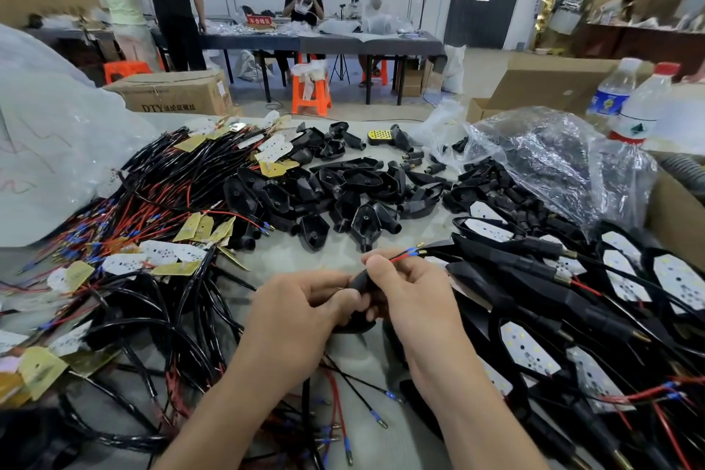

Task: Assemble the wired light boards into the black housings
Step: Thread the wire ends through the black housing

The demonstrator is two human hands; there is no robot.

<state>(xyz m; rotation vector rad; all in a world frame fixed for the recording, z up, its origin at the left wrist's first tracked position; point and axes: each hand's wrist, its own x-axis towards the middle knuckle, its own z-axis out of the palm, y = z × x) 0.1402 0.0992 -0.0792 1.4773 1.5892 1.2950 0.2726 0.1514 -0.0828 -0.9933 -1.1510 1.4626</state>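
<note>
While the left hand [301, 301] grips the body of one black housing [360, 282] and the right hand [412, 290] pinches its narrow stem, the unit is held between both hands, just above the worktop [305, 259]. Its long axis runs from lower left to upper right, with the red and black leads [400, 258] emerging past the right fingertips. The right hand is nearer the leads, so it is probably the one to draw them through.

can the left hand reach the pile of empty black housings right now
Likely yes, once freed: the left hand grips a housing with the right hand, but the pile lies straight ahead across bare table, nothing between.
</note>
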